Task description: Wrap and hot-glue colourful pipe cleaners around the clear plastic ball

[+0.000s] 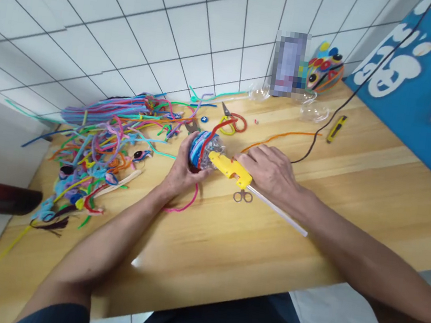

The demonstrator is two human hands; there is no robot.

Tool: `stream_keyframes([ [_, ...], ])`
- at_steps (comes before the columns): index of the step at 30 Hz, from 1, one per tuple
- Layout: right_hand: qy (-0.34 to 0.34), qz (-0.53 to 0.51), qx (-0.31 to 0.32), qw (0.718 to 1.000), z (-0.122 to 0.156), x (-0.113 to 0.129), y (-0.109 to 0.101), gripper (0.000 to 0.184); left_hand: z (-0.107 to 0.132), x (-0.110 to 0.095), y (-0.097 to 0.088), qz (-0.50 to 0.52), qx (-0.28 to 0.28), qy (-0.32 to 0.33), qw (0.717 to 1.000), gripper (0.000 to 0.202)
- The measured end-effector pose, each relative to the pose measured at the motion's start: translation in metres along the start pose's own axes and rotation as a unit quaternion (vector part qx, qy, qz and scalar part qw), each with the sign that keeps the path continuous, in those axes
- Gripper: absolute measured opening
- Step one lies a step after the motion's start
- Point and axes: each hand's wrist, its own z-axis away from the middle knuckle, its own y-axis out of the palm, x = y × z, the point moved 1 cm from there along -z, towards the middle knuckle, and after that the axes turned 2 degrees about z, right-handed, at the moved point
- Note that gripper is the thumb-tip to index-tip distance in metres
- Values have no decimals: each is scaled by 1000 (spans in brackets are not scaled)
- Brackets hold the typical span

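My left hand is wrapped round a clear plastic ball whose left part is covered with blue, purple and red pipe cleaners. A red pipe cleaner sticks up from it in a curve. In my right hand is a yellow hot glue gun, its nozzle at the right side of the ball; whether it touches cannot be made out. A clear glue stick juts out of the gun's back. Below the gun lie small scissors, partly covered. A pink pipe cleaner hangs below my left hand.
Tangled pipe cleaners and a bundle cover the table's left side. Red-and-yellow scissors, pliers, a blue button, clear domes, a decorated ball and a yellow cutter lie behind. A black cable crosses at right.
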Motion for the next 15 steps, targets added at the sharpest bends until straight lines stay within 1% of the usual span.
stream_keyframes([
  [3,19,13,0,1000,-2,-1,3,17,-2,1,0,15,-2,3,1000,102],
  [6,29,2,21,999,-4,-4,6,16,-2,1,0,17,-2,0,1000,99],
  [11,15,-33,60,998,-8,-3,7,14,-2,1,2,41,-15,-41,998,103],
  [15,23,-34,72,997,-12,-1,5,14,-3,-3,2,56,-15,-63,996,100],
])
